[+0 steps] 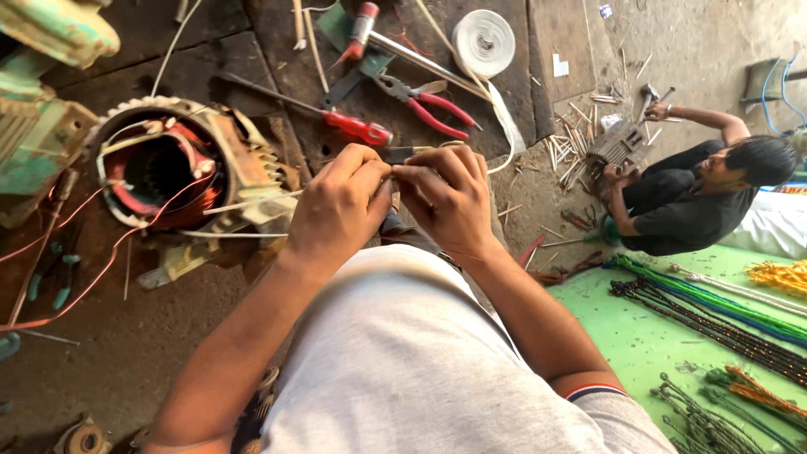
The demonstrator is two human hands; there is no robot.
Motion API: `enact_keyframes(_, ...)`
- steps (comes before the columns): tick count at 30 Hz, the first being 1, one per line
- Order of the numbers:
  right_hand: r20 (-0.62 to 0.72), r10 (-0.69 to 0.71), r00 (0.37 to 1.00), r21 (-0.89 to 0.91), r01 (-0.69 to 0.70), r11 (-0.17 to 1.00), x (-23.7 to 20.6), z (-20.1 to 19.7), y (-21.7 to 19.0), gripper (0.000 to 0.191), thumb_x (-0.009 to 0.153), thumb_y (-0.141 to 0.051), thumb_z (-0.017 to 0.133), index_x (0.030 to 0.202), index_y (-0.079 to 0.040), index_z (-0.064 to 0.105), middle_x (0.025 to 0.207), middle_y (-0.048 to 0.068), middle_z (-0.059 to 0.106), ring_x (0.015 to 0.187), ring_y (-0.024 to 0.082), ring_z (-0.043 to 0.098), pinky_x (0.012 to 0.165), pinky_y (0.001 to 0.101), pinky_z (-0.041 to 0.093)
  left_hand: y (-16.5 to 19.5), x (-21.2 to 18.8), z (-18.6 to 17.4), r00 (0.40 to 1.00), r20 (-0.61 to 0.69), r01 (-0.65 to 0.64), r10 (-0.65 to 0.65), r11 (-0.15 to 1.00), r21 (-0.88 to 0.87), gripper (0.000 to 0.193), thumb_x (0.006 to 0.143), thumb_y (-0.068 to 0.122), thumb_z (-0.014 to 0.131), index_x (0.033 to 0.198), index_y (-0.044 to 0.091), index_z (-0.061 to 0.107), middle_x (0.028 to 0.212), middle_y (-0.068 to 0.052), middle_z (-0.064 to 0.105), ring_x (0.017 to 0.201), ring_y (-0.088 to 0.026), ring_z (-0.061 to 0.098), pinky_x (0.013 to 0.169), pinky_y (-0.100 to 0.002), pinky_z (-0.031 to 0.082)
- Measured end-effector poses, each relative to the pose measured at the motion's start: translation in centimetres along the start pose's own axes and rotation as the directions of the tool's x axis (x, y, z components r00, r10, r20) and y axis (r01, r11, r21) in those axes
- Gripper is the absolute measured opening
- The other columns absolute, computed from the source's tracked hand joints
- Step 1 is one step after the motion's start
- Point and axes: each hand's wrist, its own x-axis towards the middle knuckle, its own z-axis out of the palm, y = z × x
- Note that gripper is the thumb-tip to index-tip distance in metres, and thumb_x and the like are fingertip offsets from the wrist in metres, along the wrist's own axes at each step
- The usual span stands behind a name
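Observation:
My left hand (340, 206) and my right hand (447, 197) meet fingertip to fingertip above my lap, both pinching a thin pale strand (252, 203). The strand runs left to an open motor stator (168, 164) with copper-red windings, lying on the dark floor. What sits exactly between my fingertips is hidden. Just beyond my knuckles lie a small dark tool (403, 154) and a red-handled screwdriver (357, 128).
Red-handled pliers (437, 108), a hammer (370, 29) and a roll of white tape (483, 42) lie further out. A green motor housing (38, 101) stands at the left. At the right another person (689, 193) sits handling a stator (618, 147). Bundled cords (714, 319) lie on a green mat.

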Motion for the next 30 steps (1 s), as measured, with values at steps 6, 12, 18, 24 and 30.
enact_keyframes(6, -0.098, -0.015, 0.995, -0.149, 0.001, 0.989, -4.2, 1.1, 5.6, 0.033, 0.092, -0.020, 0.079, 0.122, -0.017, 0.066, 0.127, 0.006, 0.060, 0.114, 0.028, 0.057, 0.097, 0.0452, 0.041, -0.2, 3.6, 3.1, 0.995, -0.092, 0.047, -0.048, 0.999, -0.010, 0.008, 0.091, 0.009, 0.075, 0.098, 0.004, 0.073, 0.104, -0.013, 0.068, 0.100, -0.033, 0.067, 0.088, -0.044, 0.055)
enact_keyframes(12, 0.214, 0.279, 0.936, -0.249, -0.224, 0.942, -9.5, 3.9, 14.1, 0.046, 0.088, -0.016, 0.070, 0.133, -0.011, 0.062, 0.132, 0.008, 0.059, 0.119, 0.028, 0.055, 0.095, 0.0436, 0.044, -1.1, 5.6, 3.4, 0.993, -0.090, 0.075, -0.071, 0.997, 0.035, 0.004, 0.102, 0.005, 0.073, 0.099, 0.002, 0.073, 0.102, -0.010, 0.069, 0.098, -0.025, 0.065, 0.086, -0.038, 0.053)
enact_keyframes(18, 0.322, 0.315, 0.893, -0.325, -0.208, 0.923, -12.4, 5.5, 16.4, 0.042, 0.089, -0.013, 0.065, 0.132, -0.011, 0.063, 0.125, 0.006, 0.062, 0.114, 0.026, 0.056, 0.092, 0.0408, 0.045, -1.7, 7.6, 5.5, 0.963, 0.002, 0.270, -0.270, 0.963, -0.006, 0.005, 0.104, 0.005, 0.073, 0.105, 0.000, 0.074, 0.107, -0.010, 0.068, 0.081, -0.017, 0.063, 0.069, -0.028, 0.051)
enact_keyframes(24, 0.601, 0.414, 0.684, -0.159, -0.406, 0.900, -10.6, 3.8, 16.8, 0.020, 0.090, -0.025, 0.067, 0.106, -0.014, 0.073, 0.090, 0.009, 0.073, 0.091, 0.028, 0.068, 0.078, 0.0417, 0.051, -2.1, 9.8, 7.1, 0.976, -0.001, 0.218, -0.218, 0.976, -0.025, 0.004, 0.102, 0.004, 0.072, 0.103, 0.000, 0.073, 0.103, -0.009, 0.065, 0.086, -0.015, 0.063, 0.068, -0.025, 0.051)
enact_keyframes(30, 0.776, 0.298, 0.556, 0.215, -0.677, 0.704, -10.8, -2.8, 17.9, 0.029, 0.086, -0.040, 0.068, 0.094, -0.012, 0.074, 0.074, 0.006, 0.073, 0.065, 0.021, 0.067, 0.062, 0.0375, 0.051, -3.4, 12.9, 6.7, 0.974, -0.228, 0.056, -0.007, 0.976, 0.210, 0.006, 0.094, 0.006, 0.072, 0.094, 0.005, 0.078, 0.097, -0.009, 0.069, 0.095, -0.027, 0.066, 0.085, -0.043, 0.051)
